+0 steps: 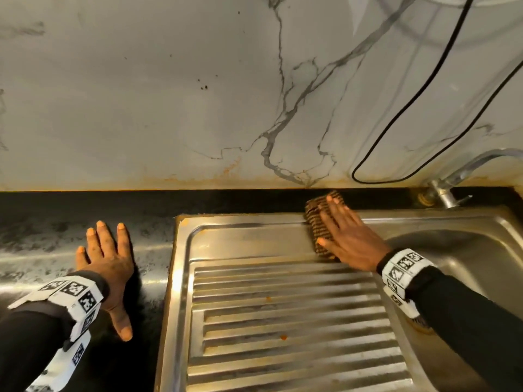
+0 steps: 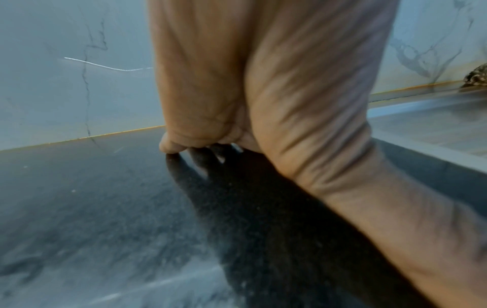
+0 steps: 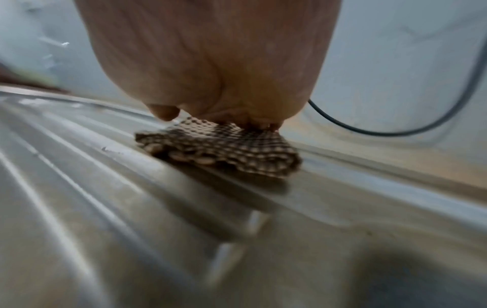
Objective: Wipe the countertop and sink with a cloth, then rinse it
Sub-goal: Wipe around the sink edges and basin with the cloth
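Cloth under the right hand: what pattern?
Brown-and-beige checked weave on the cloth; clearest in the right wrist view.

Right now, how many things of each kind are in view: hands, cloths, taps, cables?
Hands: 2, the left hand flat on the black speckled countertop, the right hand pressing the cloth.
Brown checked cloths: 1.
Metal taps: 1.
Black cables: 1.
Total: 5.

My right hand (image 3: 210,62) presses flat on a brown checked cloth (image 3: 224,152), folded and lying on the flat back rim of the steel sink (image 3: 105,208), beside its ridged draining board. Behind, a black cable (image 3: 395,130) loops against the pale wall (image 3: 395,52).
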The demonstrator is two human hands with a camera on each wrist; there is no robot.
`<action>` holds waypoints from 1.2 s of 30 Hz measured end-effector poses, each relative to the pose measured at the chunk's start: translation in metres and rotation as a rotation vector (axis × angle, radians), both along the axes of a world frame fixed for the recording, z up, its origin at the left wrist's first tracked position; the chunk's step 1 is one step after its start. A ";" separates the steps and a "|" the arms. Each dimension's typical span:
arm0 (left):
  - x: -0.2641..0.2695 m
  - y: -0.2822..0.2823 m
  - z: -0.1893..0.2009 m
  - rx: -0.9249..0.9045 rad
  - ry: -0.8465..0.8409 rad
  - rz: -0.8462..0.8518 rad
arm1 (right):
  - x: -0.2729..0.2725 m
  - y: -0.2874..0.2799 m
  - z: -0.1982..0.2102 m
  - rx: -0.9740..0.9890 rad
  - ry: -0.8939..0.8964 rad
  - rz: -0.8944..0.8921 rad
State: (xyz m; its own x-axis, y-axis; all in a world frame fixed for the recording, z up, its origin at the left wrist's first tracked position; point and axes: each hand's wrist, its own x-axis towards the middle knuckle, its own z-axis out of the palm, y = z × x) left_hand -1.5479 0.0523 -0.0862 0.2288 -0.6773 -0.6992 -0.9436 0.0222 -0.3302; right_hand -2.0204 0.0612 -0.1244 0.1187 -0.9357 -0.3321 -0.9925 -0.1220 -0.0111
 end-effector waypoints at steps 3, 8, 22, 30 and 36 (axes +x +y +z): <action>0.002 -0.001 -0.002 -0.015 0.007 0.007 | -0.027 -0.013 0.004 0.041 0.087 0.011; 0.004 -0.003 -0.008 -0.032 -0.006 -0.016 | -0.119 -0.030 0.001 0.023 0.017 -0.642; 0.003 -0.004 -0.013 -0.071 0.004 0.046 | 0.098 -0.054 -0.008 0.032 -0.129 -0.507; -0.005 -0.003 -0.012 -0.090 -0.041 0.090 | 0.308 -0.055 -0.015 0.089 -0.197 0.105; 0.001 0.000 -0.024 -0.195 -0.002 0.115 | 0.256 -0.055 -0.014 0.029 -0.172 0.265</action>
